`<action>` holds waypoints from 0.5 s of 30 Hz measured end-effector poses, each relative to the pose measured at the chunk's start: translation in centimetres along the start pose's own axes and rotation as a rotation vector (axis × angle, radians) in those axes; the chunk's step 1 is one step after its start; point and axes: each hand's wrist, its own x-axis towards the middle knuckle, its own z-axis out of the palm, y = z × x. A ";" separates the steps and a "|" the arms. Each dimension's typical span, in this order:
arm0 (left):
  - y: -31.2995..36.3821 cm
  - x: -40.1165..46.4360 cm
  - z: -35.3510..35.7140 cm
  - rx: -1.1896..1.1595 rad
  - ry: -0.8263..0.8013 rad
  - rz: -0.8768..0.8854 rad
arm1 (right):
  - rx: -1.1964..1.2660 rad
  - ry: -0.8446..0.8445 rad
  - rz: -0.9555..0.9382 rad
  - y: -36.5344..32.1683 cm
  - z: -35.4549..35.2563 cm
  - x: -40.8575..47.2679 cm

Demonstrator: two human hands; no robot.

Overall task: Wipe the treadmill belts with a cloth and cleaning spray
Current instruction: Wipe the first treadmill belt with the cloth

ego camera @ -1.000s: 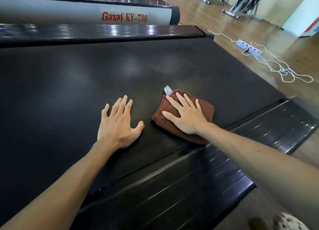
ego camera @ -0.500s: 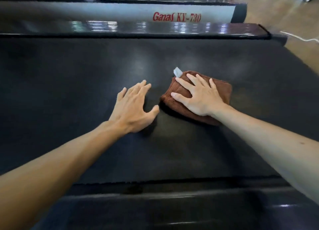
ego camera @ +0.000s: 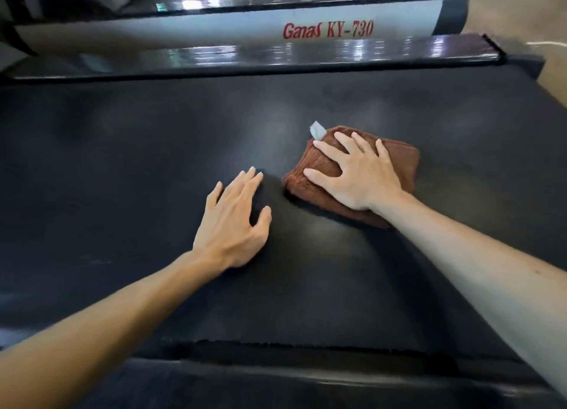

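— Brown cloth (ego camera: 395, 160): position?

— Folded into a thick pad, lying flat on the black treadmill belt (ego camera: 122, 163), right of centre in the head view. A small pale tag (ego camera: 317, 130) projects from its far left corner.

— Right hand (ego camera: 359, 175): contact state?

— Palm down on top of the cloth, fingers straight and spread (thumb extended toward the near left edge of the pad). The fingers press on the fabric; none curl round it.

— Left hand (ego camera: 233, 221)?

— Flat on the bare belt just beside the cloth, not touching it. Fingers straight and close together, thumb held out to the side; it holds nothing.

— Surrounding parts?

— Beyond the belt, a glossy black side rail (ego camera: 276, 55) runs across the frame. Behind it lies a grey panel (ego camera: 214, 25) printed in red with "Ganas KY-730". At the near edge, the belt ends in a rough line against a dark rail (ego camera: 276, 378). A strip of tan floor (ego camera: 546, 19) shows at the upper right.
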 end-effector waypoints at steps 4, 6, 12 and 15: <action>-0.2 0.2 0.4 -0.008 0.017 0.019 | -0.008 -0.033 -0.006 0.0 -0.3 0.1; 0.0 0.2 0.3 -0.001 0.026 0.011 | -0.010 -0.035 0.001 -0.4 -0.6 -1.7; 0.3 -0.9 -0.5 0.073 -0.016 0.007 | -0.038 -0.129 -0.135 -0.4 -1.1 -10.4; 0.1 -2.0 -1.1 0.095 -0.081 -0.008 | -0.037 -0.203 -0.042 -0.9 -1.7 -9.6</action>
